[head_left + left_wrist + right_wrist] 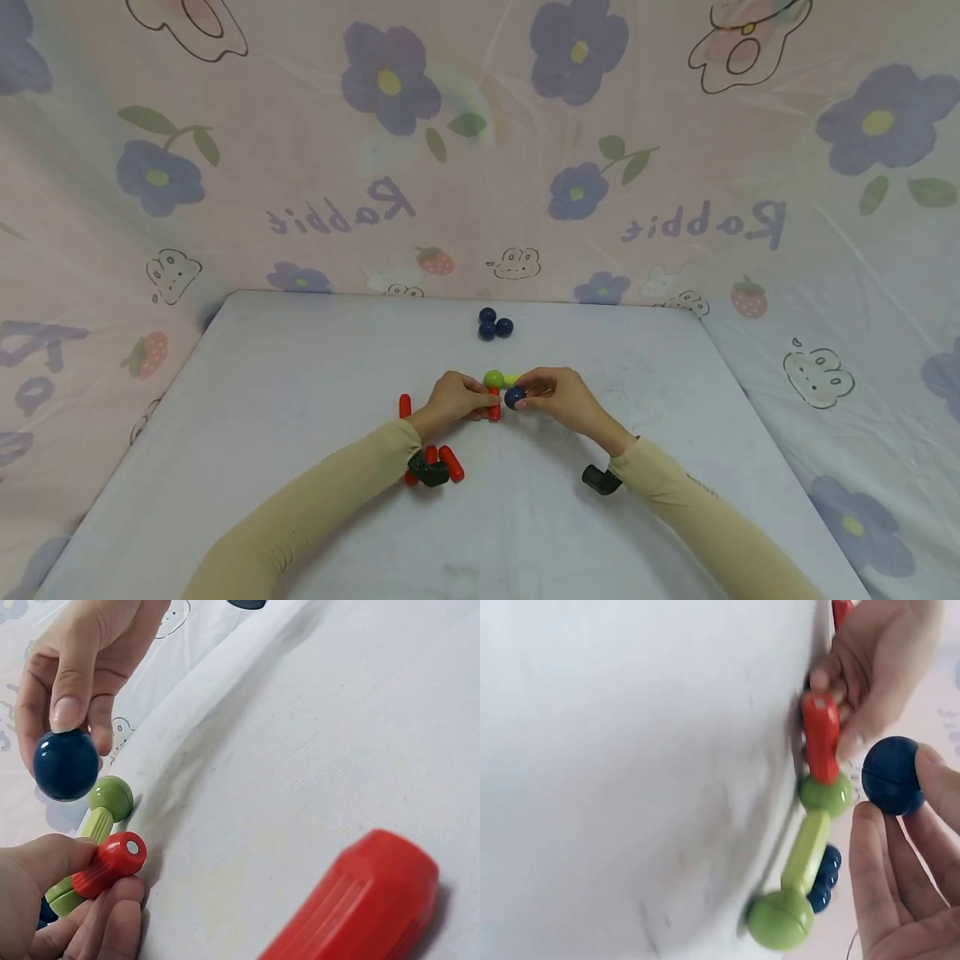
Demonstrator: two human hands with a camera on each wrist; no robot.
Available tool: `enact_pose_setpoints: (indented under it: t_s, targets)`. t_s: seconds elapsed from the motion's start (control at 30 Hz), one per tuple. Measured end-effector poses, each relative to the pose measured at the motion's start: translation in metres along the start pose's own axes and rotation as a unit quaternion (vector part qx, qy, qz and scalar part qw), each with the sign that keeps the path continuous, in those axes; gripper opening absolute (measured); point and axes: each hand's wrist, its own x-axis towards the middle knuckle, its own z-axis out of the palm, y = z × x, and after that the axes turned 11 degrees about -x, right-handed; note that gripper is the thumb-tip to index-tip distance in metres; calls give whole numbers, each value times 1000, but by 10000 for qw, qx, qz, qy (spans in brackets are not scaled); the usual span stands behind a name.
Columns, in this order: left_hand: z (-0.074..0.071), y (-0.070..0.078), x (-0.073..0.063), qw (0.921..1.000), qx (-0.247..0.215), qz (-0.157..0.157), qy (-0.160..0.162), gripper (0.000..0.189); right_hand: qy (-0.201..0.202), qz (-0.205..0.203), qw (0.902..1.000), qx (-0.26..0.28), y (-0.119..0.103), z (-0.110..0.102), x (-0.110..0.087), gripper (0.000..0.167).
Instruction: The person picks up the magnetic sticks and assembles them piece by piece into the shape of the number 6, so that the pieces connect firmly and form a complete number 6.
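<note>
My left hand (456, 395) pinches a red rod (494, 407) between thumb and fingers; a pale round spot shows on its free end (133, 847). The rod's far end meets a green ball (826, 793). From that ball a yellow-green rod (807, 851) runs to a second green ball (780, 920), which my right hand hides in the head view. My right hand (561, 397) holds a dark blue ball (892, 775) between thumb and fingertips. In the head view this ball appears just right of the red rod, with a gap between them.
Three dark blue balls (487, 331) sit grouped near the back of the white table (615, 358). Several loose red rods (452, 463) lie around my left forearm, partly covered by the dark wrist camera (429, 470). A patterned curtain (480, 167) surrounds the table's back and sides.
</note>
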Motion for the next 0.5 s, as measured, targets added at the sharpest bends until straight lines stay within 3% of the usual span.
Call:
enact_pose_setpoints:
  t_s: [0.5]
  targets:
    - [1,4,-3,9996,-222,-174,38,22,-115,-103,9989,443,-5,36,-18,29]
